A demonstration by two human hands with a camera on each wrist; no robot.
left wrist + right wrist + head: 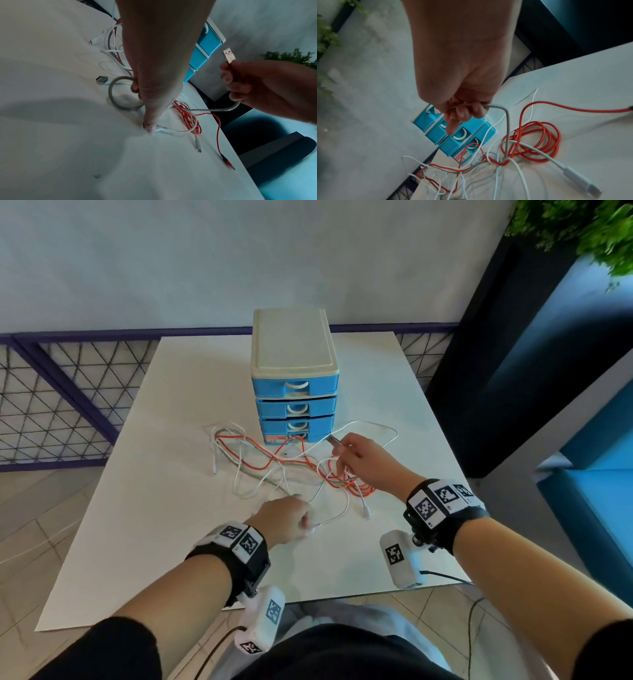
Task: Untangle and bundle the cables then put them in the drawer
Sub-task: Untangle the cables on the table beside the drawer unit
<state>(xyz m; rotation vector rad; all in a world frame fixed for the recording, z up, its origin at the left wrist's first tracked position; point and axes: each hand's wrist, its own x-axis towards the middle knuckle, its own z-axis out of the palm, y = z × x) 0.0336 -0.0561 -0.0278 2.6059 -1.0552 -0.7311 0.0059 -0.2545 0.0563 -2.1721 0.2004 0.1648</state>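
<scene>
A tangle of cables lies on the white table (pixel 164 529) in front of a blue drawer unit (pixel 295 392): a red cable (pixel 263 463), white cables (pixel 373 428) and a grey braided cable (pixel 112 94). My right hand (pixel 356 457) is raised above the tangle and grips the braided cable (pixel 507 119) near its USB plug (pixel 229 55), which sticks out past the fingers. My left hand (pixel 286 517) is low on the table, pinching a white cable's plug end (pixel 160 129) against the surface, with the braided cable's loop beside it.
The drawer unit's drawers (pixel 453 134) are all pushed in. A purple wire-mesh fence (pixel 61 405) runs behind the table. A dark post and blue seating (pixel 582 440) stand to the right, with a plant (pixel 589 231) above. The table's near edge (pixel 308 599) is close to my body.
</scene>
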